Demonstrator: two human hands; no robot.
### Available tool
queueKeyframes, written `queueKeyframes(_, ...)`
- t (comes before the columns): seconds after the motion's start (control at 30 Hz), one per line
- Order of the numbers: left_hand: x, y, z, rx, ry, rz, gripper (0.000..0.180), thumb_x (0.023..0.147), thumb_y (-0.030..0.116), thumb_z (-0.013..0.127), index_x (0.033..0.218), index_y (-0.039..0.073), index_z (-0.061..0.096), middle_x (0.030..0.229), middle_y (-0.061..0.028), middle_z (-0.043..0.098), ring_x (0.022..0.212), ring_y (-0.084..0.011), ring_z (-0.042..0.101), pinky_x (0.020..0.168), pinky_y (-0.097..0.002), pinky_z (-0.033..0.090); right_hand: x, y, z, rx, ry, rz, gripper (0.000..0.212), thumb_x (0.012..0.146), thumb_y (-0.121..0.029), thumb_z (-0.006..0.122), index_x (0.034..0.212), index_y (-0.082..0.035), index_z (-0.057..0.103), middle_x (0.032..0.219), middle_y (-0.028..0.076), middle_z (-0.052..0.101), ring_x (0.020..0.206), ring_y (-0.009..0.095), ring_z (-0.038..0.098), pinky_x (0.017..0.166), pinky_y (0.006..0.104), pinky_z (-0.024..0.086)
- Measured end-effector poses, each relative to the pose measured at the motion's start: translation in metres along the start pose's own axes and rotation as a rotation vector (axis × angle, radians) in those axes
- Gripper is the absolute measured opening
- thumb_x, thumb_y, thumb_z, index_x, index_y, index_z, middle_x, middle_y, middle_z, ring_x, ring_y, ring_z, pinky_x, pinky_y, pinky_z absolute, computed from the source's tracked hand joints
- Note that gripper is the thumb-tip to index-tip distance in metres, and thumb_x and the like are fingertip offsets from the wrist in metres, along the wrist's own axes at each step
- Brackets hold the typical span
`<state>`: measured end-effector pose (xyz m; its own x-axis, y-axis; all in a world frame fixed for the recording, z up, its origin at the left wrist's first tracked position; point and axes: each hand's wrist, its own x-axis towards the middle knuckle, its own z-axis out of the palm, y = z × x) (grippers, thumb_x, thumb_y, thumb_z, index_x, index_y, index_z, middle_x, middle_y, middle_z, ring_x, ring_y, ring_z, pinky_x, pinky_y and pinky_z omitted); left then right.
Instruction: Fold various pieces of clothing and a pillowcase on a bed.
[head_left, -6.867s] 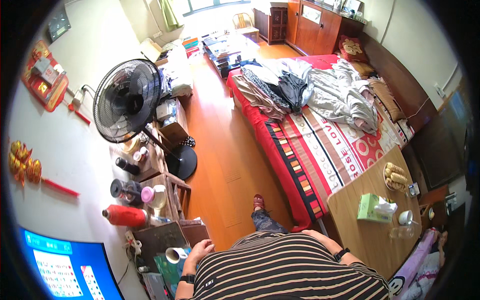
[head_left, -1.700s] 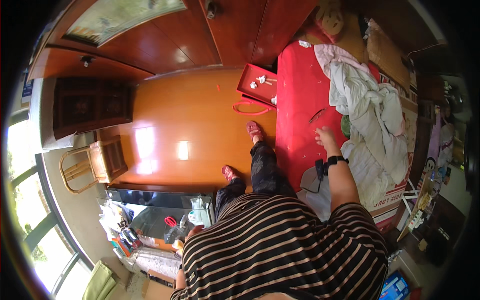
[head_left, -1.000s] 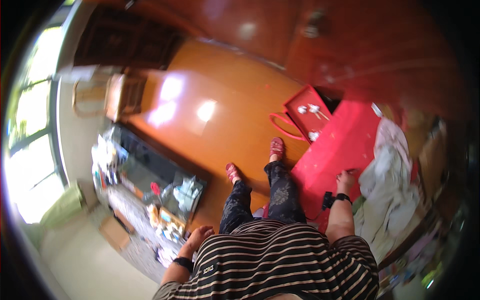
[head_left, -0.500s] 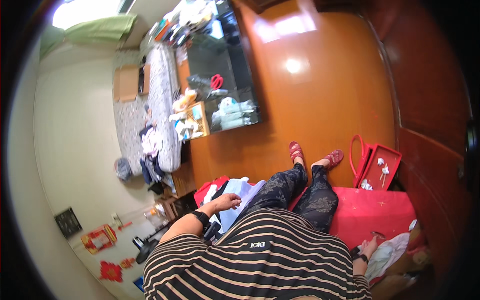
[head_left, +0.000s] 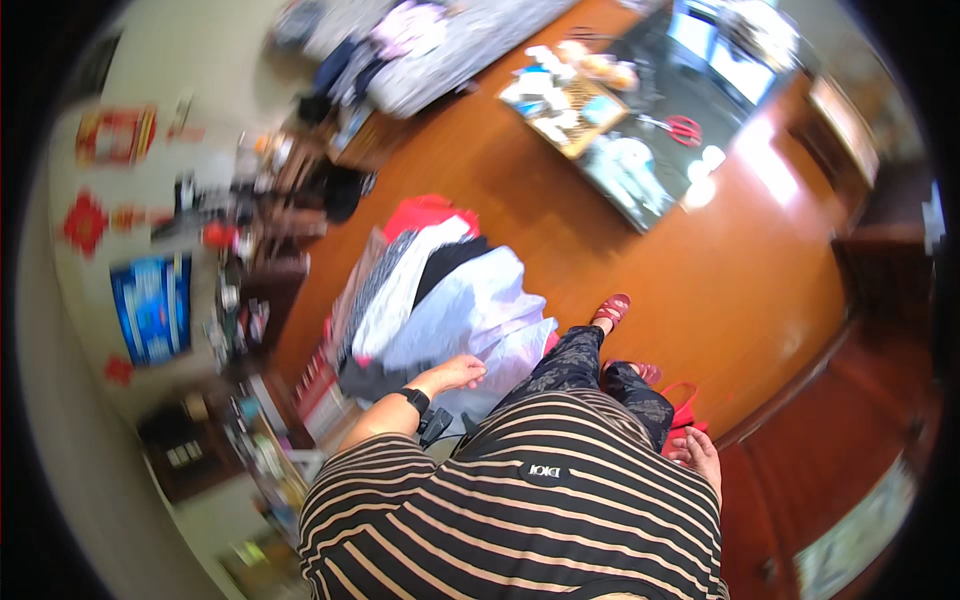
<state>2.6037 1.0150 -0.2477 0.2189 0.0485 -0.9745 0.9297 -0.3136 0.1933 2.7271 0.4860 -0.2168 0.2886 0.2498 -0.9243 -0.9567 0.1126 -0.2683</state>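
Note:
My left hand hovers over a heap of clothes, its fingers loosely bent with nothing seen in them. A dark watch band circles that wrist. Below and beyond it spreads the pale blue garment. White, black and red clothes lie on the far side of the heap, with a white garment among them. At my right hip, my right hand has its fingers apart and appears to hold nothing. Part of a red bag with a looped handle shows just beyond it.
A low dark glass-topped table stands ahead, bearing red-handled scissors and a woven tray. A bed lies at the far left. Cluttered shelves line the left; reddish-brown wooden furniture borders the right.
My view and body have turned left, bringing the clothes heap fully into sight. My right hand has come away from the red cover and pale cloth to my hip. My left hand stays near the clothes.

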Motion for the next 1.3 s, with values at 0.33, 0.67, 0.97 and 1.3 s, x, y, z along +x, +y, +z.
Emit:
queueKeyframes(0.33, -0.037, -0.154, 0.168, -0.747, 0.360, 0.009, 0.029, 0.084, 0.030, 0.055, 0.097, 0.005, 0.059, 0.080, -0.0048, 0.059, 0.066, -0.0147, 0.056, 0.053, -0.0272, 0.044, 0.050, -0.123, 0.092, -0.755, -0.120, 0.006, 0.024, 0.089, -0.021, 0.056, 0.110, -0.009, 0.051, 0.083, 0.009, 0.061, 0.061, 0.016, 0.059, 0.050, 0.0272, 0.048)
queueKeyframes(0.67, -0.011, -0.096, 0.357, -0.709, 0.586, 0.240, 0.044, 0.085, 0.043, 0.054, 0.104, 0.003, 0.059, 0.099, -0.0170, 0.062, 0.090, -0.0249, 0.059, 0.077, -0.0357, 0.045, 0.072, -0.155, 0.149, -1.632, -0.463, 0.046, 0.035, 0.089, -0.018, 0.051, 0.117, 0.001, 0.046, 0.088, 0.013, 0.062, 0.071, 0.019, 0.061, 0.063, 0.0295, 0.050)
queueKeyframes(0.97, -0.038, -0.011, 0.390, -0.717, 0.344, 0.531, 0.050, 0.094, 0.039, 0.029, 0.136, 0.014, 0.028, 0.137, -0.0140, 0.032, 0.124, -0.0309, 0.035, 0.100, -0.0482, 0.028, 0.094, -0.127, 0.190, -2.108, -0.568, 0.205, 0.033, 0.088, -0.017, 0.055, 0.116, -0.001, 0.050, 0.089, 0.008, 0.062, 0.077, 0.014, 0.059, 0.071, 0.0269, 0.048)
queueKeyframes(1.3, 0.065, 0.006, 0.555, -0.836, 0.833, 0.507, 0.052, 0.089, 0.040, 0.040, 0.132, 0.010, 0.035, 0.139, -0.0123, 0.033, 0.130, -0.0311, 0.028, 0.103, -0.0472, 0.026, 0.065, -0.011, 0.300, -2.566, -1.148, 0.187, 0.030, 0.091, -0.023, 0.051, 0.112, -0.003, 0.048, 0.085, 0.009, 0.061, 0.064, 0.015, 0.056, 0.057, 0.0260, 0.047)
